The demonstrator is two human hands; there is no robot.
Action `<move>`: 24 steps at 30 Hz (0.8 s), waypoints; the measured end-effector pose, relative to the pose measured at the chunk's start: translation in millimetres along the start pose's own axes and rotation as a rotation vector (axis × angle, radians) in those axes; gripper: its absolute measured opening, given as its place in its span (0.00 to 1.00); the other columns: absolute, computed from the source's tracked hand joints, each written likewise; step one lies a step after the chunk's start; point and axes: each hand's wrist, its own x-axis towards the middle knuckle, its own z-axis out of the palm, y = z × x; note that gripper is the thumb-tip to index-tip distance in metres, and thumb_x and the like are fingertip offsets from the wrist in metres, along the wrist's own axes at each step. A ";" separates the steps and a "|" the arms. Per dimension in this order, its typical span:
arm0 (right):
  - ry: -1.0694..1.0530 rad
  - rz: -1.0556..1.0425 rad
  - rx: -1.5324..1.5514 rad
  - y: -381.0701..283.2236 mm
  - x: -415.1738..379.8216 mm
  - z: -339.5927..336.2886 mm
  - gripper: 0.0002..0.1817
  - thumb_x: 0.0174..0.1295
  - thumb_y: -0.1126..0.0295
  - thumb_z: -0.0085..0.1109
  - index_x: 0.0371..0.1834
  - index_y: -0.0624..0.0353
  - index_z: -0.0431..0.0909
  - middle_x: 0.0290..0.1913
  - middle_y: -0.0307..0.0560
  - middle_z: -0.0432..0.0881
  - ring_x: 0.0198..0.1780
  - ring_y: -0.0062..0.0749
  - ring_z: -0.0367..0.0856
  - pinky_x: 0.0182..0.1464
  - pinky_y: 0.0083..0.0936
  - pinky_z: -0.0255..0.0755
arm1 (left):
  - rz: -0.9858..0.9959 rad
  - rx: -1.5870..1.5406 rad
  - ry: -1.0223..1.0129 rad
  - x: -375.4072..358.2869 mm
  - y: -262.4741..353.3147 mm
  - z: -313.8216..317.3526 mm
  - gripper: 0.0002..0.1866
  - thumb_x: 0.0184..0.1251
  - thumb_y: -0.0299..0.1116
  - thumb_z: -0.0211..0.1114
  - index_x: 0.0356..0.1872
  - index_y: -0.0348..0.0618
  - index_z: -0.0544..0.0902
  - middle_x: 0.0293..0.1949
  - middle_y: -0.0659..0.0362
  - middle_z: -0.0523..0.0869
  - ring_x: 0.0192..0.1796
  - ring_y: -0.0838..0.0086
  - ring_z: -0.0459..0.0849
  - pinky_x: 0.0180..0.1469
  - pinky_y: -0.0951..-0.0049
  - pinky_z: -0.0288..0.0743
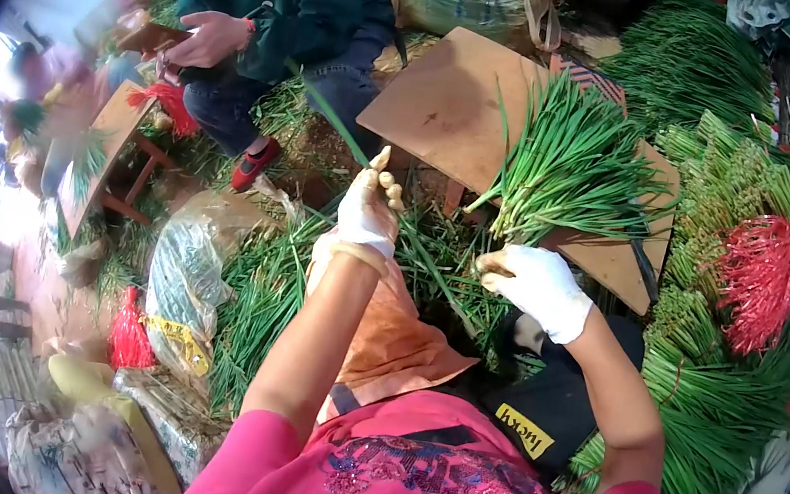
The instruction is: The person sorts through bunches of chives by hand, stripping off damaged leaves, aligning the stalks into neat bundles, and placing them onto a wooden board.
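Note:
My left hand [369,205], in a white glove with the fingertips showing, is closed on a long green stalk [334,121] that slants up to the left. My right hand [538,289], also in a white glove, is at the near edge of a brown board, just below the pale ends of a loose bunch of green stalks [574,161]. Its fingers are curled together; whatever they may hold is too small to make out. Loose greens [271,305] lie beside my left forearm and below both hands.
The brown board [436,101] stands ahead of me. Tied bundles of greens [697,401] are stacked at right, with red plastic strings [761,283] on top. A person in a dark green top [303,2] sits opposite. A clear plastic bag [190,269] lies at left.

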 end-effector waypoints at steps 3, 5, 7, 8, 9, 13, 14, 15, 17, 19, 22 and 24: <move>0.074 0.124 0.009 26.6 -10.3 -16.4 0.14 0.56 0.59 0.59 0.39 0.54 0.84 0.37 0.49 0.85 0.40 0.42 0.83 0.44 0.32 0.75 | -0.093 0.051 -0.149 19.5 11.0 20.4 0.23 0.69 0.39 0.58 0.63 0.45 0.72 0.28 0.71 0.75 0.27 0.84 0.71 0.28 0.85 0.63; 0.102 0.245 0.105 39.8 -10.1 -34.0 0.14 0.57 0.60 0.60 0.41 0.56 0.84 0.37 0.50 0.85 0.40 0.41 0.83 0.44 0.30 0.75 | -0.118 0.104 -0.213 24.3 20.5 53.4 0.25 0.70 0.38 0.57 0.66 0.43 0.68 0.29 0.71 0.74 0.27 0.85 0.71 0.28 0.86 0.63; 0.135 0.355 0.186 36.9 -7.0 -45.0 0.14 0.56 0.62 0.61 0.42 0.57 0.83 0.38 0.50 0.85 0.41 0.40 0.83 0.45 0.29 0.74 | -0.123 0.104 -0.266 35.0 21.0 71.2 0.25 0.70 0.37 0.58 0.66 0.42 0.68 0.30 0.71 0.75 0.30 0.86 0.72 0.29 0.86 0.63; 0.098 0.320 0.189 35.5 -4.2 -46.5 0.15 0.56 0.61 0.61 0.42 0.57 0.83 0.38 0.50 0.85 0.41 0.41 0.83 0.45 0.29 0.74 | -0.152 0.104 -0.363 47.1 19.6 67.6 0.22 0.68 0.34 0.57 0.62 0.40 0.73 0.36 0.63 0.81 0.34 0.78 0.76 0.34 0.81 0.67; 0.063 0.289 0.192 35.6 -2.7 -47.2 0.15 0.56 0.61 0.62 0.42 0.57 0.83 0.38 0.51 0.85 0.41 0.41 0.83 0.45 0.29 0.74 | -0.187 0.235 -0.316 61.2 14.0 67.4 0.26 0.66 0.34 0.60 0.65 0.39 0.70 0.42 0.60 0.82 0.41 0.74 0.78 0.41 0.76 0.69; 0.148 0.211 -0.023 55.2 13.0 -59.8 0.13 0.57 0.62 0.59 0.39 0.57 0.83 0.38 0.52 0.84 0.42 0.46 0.82 0.45 0.35 0.75 | -0.079 1.013 0.031 98.6 10.6 36.0 0.38 0.59 0.33 0.68 0.70 0.37 0.61 0.61 0.48 0.76 0.63 0.65 0.74 0.64 0.71 0.64; 0.214 0.208 -0.062 67.1 20.4 -63.8 0.13 0.58 0.61 0.58 0.38 0.57 0.83 0.37 0.51 0.83 0.42 0.47 0.81 0.45 0.36 0.74 | -0.019 1.118 0.029 110.1 7.4 22.4 0.37 0.58 0.32 0.68 0.69 0.37 0.63 0.62 0.47 0.74 0.65 0.66 0.72 0.65 0.74 0.63; 0.287 0.174 -0.179 74.5 31.6 -69.5 0.13 0.58 0.61 0.57 0.38 0.57 0.83 0.37 0.51 0.83 0.42 0.46 0.81 0.45 0.36 0.74 | 0.172 1.211 -0.076 116.5 -1.2 14.6 0.34 0.58 0.31 0.68 0.67 0.37 0.66 0.62 0.48 0.75 0.64 0.66 0.72 0.65 0.74 0.63; 0.344 0.236 -0.248 96.6 59.2 -71.6 0.13 0.57 0.60 0.58 0.40 0.55 0.83 0.40 0.49 0.82 0.43 0.46 0.81 0.45 0.36 0.74 | 0.352 1.269 -0.196 99.7 -15.4 32.0 0.27 0.56 0.29 0.67 0.60 0.37 0.74 0.59 0.50 0.77 0.63 0.65 0.74 0.65 0.72 0.65; 0.358 0.285 -0.384 106.9 89.6 -73.7 0.17 0.56 0.56 0.61 0.42 0.56 0.81 0.44 0.48 0.82 0.45 0.44 0.81 0.46 0.36 0.75 | 0.475 1.251 -0.392 95.8 -45.6 41.1 0.23 0.54 0.28 0.66 0.54 0.41 0.79 0.55 0.50 0.79 0.58 0.62 0.78 0.61 0.70 0.69; 0.250 0.503 -0.528 113.4 138.8 -70.4 0.27 0.51 0.48 0.66 0.43 0.59 0.81 0.43 0.51 0.84 0.46 0.46 0.83 0.46 0.37 0.78 | 0.272 1.508 -0.445 51.4 -81.0 76.8 0.22 0.54 0.36 0.71 0.51 0.44 0.80 0.41 0.57 0.83 0.37 0.72 0.81 0.43 0.72 0.76; 0.025 0.449 -0.618 158.8 159.7 -53.6 0.23 0.50 0.49 0.68 0.38 0.58 0.84 0.39 0.51 0.85 0.43 0.46 0.84 0.44 0.38 0.78 | 0.172 1.601 -0.482 42.3 -94.4 86.4 0.23 0.52 0.43 0.73 0.47 0.44 0.80 0.37 0.54 0.82 0.36 0.66 0.81 0.42 0.70 0.76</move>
